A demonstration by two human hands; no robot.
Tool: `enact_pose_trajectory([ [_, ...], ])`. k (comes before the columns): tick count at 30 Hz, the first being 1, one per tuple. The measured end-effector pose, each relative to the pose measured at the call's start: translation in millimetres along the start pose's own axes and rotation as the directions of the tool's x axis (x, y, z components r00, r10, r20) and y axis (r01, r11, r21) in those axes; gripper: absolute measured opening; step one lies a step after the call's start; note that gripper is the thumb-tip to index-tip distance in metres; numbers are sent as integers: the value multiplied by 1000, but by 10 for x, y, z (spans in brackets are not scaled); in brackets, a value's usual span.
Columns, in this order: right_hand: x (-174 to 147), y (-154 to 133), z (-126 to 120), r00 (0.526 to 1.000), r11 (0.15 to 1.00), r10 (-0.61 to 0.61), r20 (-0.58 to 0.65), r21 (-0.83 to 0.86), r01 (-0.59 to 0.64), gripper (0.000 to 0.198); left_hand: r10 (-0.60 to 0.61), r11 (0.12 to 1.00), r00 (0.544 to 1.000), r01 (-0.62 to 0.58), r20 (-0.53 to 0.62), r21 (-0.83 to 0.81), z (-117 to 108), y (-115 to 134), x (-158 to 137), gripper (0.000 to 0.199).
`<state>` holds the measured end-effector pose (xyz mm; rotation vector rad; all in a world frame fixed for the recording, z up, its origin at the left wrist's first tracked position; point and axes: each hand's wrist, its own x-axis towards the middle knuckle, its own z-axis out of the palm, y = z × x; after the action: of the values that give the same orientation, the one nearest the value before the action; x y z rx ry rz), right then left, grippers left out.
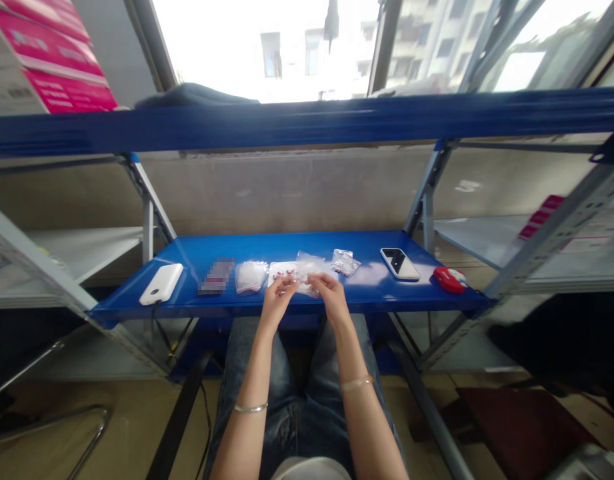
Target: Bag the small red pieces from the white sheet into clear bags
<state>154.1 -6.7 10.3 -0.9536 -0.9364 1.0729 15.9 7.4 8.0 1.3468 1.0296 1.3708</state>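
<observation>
Left hand (pixel 278 293) and right hand (pixel 328 291) meet at the near edge of the blue shelf (pixel 267 250), each grip pinched shut on one side of a small clear bag (pixel 305 270), likely to keep it taut. Spare bags (pixel 250 275) lie alongside. Farther right, a phone (pixel 399 263) rests flat.

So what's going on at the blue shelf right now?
A seated person has both hands at the front edge of the blue shelf. The left hand and right hand together pinch a small clear plastic bag. More small bags lie beside it, some with reddish bits inside. A white power bank, a smartphone and a red object also lie on the shelf.
</observation>
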Motion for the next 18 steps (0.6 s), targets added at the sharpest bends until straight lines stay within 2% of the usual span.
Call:
enact_pose_trajectory([
  [2, -43, -25, 15, 993, 998, 9, 120, -66, -1, 29, -27, 998, 999, 26, -34, -49, -6, 44, -16, 35],
  [5, -99, -53, 32, 940, 986, 47, 338, -167, 11, 32, -6, 996, 994, -4, -108, -87, -19, 111, -47, 33],
  [7, -120, -68, 50, 917, 979, 51, 395, -199, 32, 34, 15, 995, 990, -28, -137, -99, -34, 145, -63, 30],
  [13, -118, -113, 96, 975, 983, -11, 221, -175, 51, 35, 12, 999, 999, -14, -46, -43, -72, 213, -99, 29],
  [18, -122, -135, 100, 985, 982, -20, 170, -180, 51, 35, -15, 999, 995, 12, -103, -31, -58, 244, -120, 31],
])
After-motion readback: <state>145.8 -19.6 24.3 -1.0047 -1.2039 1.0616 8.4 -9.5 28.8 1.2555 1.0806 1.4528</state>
